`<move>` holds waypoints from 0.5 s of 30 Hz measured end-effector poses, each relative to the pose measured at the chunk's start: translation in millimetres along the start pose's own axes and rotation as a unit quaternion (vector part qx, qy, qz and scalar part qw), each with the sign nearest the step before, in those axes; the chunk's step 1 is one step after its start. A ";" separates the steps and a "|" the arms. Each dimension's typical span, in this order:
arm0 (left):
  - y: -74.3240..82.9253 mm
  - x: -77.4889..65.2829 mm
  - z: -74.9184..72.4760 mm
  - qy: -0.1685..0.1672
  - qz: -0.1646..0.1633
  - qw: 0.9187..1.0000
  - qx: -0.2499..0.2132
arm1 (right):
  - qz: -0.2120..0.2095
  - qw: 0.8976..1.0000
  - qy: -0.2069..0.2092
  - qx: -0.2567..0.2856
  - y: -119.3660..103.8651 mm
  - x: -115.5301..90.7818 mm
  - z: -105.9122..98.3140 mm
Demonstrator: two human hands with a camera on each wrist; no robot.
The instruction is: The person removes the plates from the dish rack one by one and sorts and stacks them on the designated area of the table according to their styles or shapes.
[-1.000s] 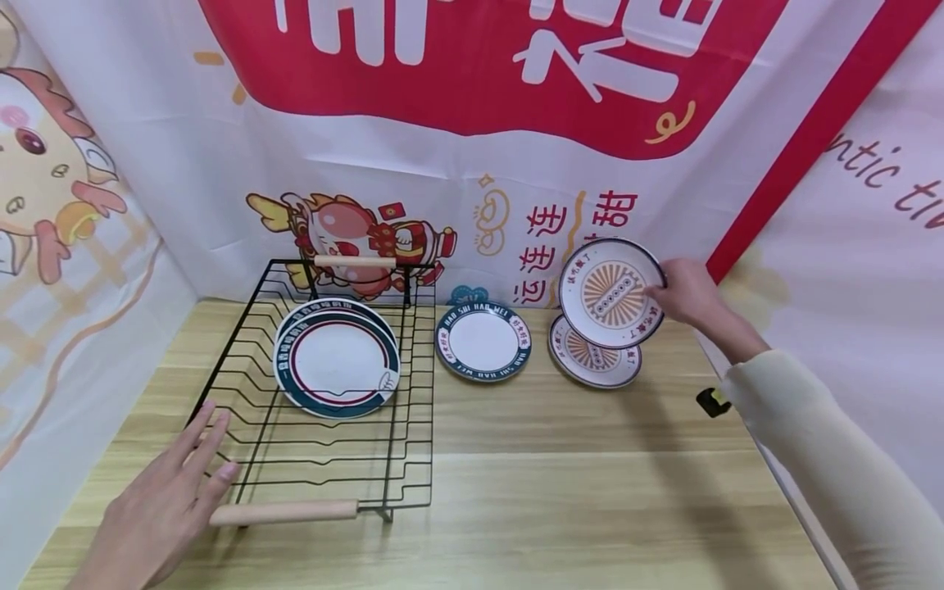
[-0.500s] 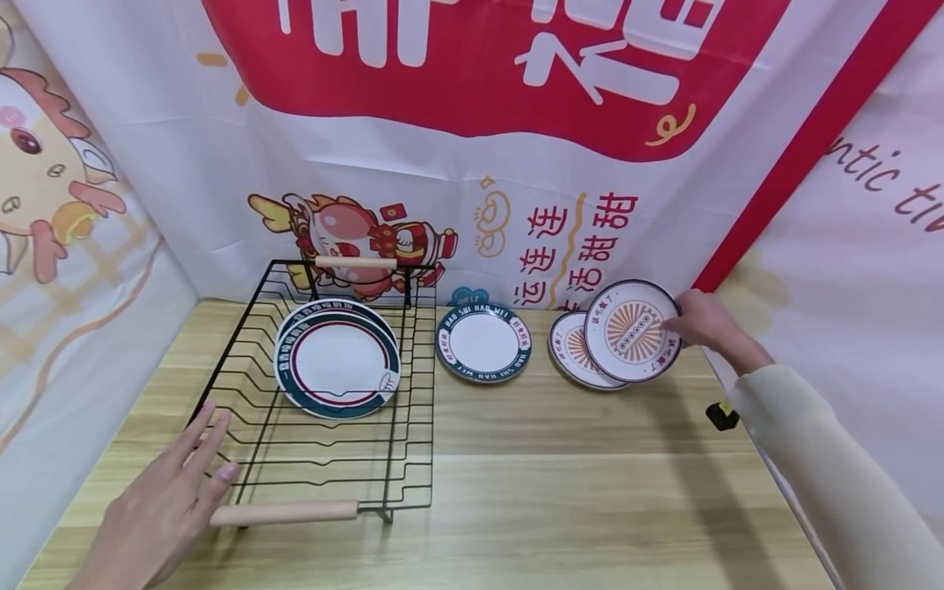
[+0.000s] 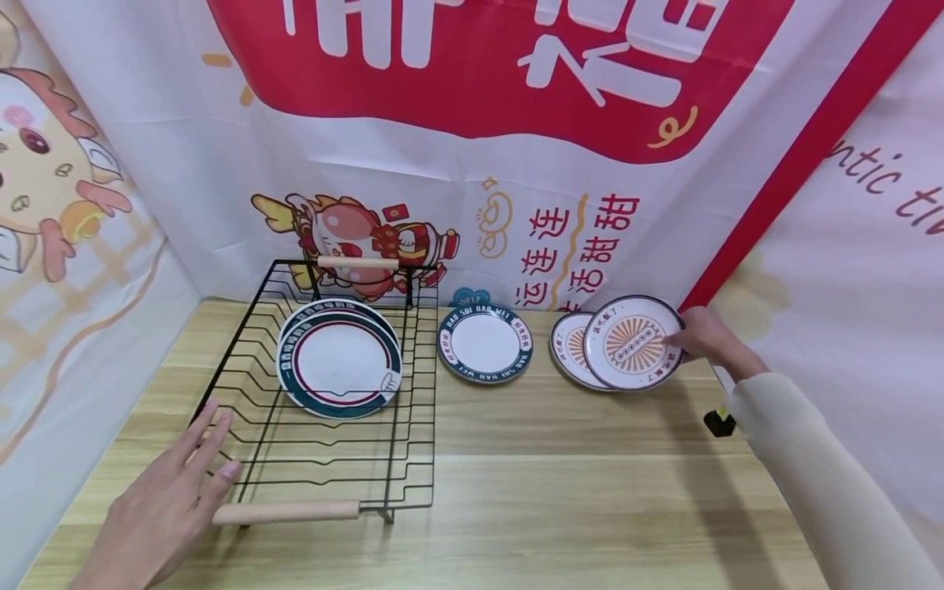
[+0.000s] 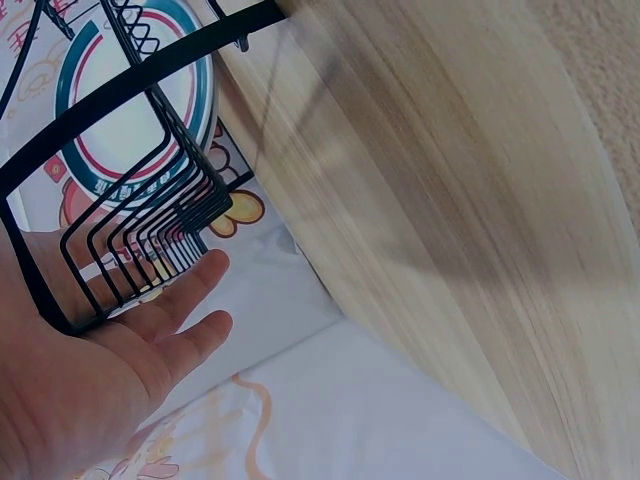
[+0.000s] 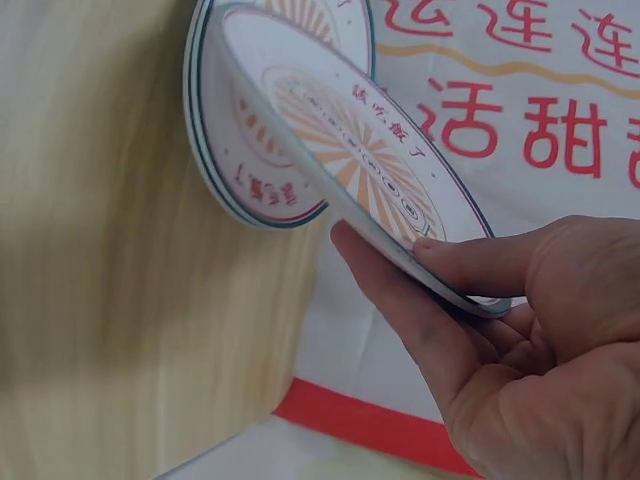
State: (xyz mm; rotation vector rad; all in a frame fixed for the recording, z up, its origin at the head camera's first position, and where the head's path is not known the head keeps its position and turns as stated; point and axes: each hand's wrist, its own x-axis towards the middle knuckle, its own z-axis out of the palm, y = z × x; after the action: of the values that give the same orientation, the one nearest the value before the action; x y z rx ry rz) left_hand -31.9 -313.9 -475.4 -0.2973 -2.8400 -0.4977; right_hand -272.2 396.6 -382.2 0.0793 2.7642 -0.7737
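My right hand (image 3: 714,338) pinches the right edge of a white plate (image 3: 632,344) with an orange sunburst, thumb on its face and fingers beneath. The right wrist view shows this plate tilted, its far edge right at a matching sunburst plate (image 5: 268,185) that lies on the table. My left hand (image 3: 158,500) rests with fairly straight, spread fingers at the near left corner of a black wire dish rack (image 3: 288,512). In the left wrist view its fingers reach along the rack's wires. Two green-rimmed plates (image 3: 341,360) lean upright in the rack, one behind the other.
A smaller plate with a dark green lettered rim (image 3: 484,344) lies between the rack and the sunburst plates. A small black object (image 3: 719,423) is near the table's right edge. Printed cloth (image 3: 472,147) hangs behind and along both sides.
My right hand has lowered the held sunburst plate and shifted it right, so it now overlaps the lying plate's right side. The left hand and rack have stayed put.
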 end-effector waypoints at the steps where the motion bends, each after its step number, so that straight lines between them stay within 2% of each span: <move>1: -0.1 -0.1 0.1 0.000 0.000 1.000 0.000 | 0.006 1.000 -0.001 0.002 2.3 0.8 1.2; 8: 0.5 -0.5 -0.1 -0.007 -0.006 1.000 0.001 | 0.040 0.999 -0.006 0.014 19.3 12.0 12.6; 15: 1.5 0.2 -0.6 -0.011 -0.006 1.000 0.005 | 0.051 0.998 -0.019 0.014 29.2 19.7 22.7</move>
State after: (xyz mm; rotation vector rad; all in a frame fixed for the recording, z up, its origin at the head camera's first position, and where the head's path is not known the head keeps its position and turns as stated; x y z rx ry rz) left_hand -31.6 -312.8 -474.3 -0.2861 -2.8656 -0.4840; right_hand -282.1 409.4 -420.9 0.2083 2.6913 -0.7783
